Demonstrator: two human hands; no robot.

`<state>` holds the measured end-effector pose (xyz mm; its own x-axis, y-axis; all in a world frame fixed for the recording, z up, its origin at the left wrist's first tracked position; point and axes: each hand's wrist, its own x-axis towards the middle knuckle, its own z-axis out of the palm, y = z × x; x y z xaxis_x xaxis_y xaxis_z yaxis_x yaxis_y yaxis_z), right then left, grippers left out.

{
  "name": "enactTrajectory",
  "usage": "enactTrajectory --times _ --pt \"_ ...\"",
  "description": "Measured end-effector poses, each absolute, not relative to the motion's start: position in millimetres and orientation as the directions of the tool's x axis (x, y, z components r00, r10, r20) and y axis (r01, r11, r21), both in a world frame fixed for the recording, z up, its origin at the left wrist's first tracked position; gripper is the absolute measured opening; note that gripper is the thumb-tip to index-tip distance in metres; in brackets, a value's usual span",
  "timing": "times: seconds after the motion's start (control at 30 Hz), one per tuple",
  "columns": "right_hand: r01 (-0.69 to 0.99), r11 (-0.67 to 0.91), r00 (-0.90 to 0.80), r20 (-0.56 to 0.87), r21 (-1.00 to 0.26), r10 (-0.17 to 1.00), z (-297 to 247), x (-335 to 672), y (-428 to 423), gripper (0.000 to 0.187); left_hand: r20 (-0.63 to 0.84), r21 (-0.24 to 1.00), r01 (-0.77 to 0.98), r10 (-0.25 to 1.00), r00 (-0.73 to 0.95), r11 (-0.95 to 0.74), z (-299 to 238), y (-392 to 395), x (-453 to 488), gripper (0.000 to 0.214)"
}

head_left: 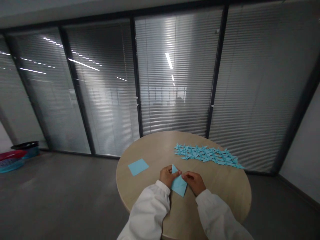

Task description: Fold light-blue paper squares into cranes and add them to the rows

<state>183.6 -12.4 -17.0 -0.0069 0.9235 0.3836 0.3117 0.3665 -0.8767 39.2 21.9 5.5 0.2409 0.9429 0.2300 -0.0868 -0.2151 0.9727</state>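
White sleeves (150, 211) reach over the round table (147, 143). At its middle, my left hand (167, 176) and right hand (195, 182) pinch folded blue paper (179, 187), likely steadying the crease. Paper cranes (207, 154) crowd table's far right, seemingly kept clear; loose sheet (138, 166), table's left.

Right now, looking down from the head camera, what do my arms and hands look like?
Your left sleeve and right sleeve are white, long, loose and creased, with no clear markings. The left one ends in a gathered cuff. Your left hand and right hand are bare, without gloves.
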Motion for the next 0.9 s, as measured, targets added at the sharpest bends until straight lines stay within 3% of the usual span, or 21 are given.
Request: enactTrajectory --times 0.27,0.73,0.9 --pt "0.299 0.352 -0.001 0.368 -0.887 0.930 -15.8 184.5 -13.8 0.036 0.226 0.970 -0.122 0.964 0.139 -0.210 6.4 28.0 35.6 0.026" --pt "0.264 0.357 0.037 0.379 -0.896 0.925 -19.3 186.5 -10.7 0.030 0.191 0.967 -0.194 0.975 0.117 -0.166 4.9 33.3 35.2 0.030" --pt "0.222 0.374 0.111 0.404 -0.901 0.908 -23.8 188.4 -5.8 0.032 0.235 0.966 -0.153 0.956 0.178 -0.209 7.2 28.2 33.6 0.058"
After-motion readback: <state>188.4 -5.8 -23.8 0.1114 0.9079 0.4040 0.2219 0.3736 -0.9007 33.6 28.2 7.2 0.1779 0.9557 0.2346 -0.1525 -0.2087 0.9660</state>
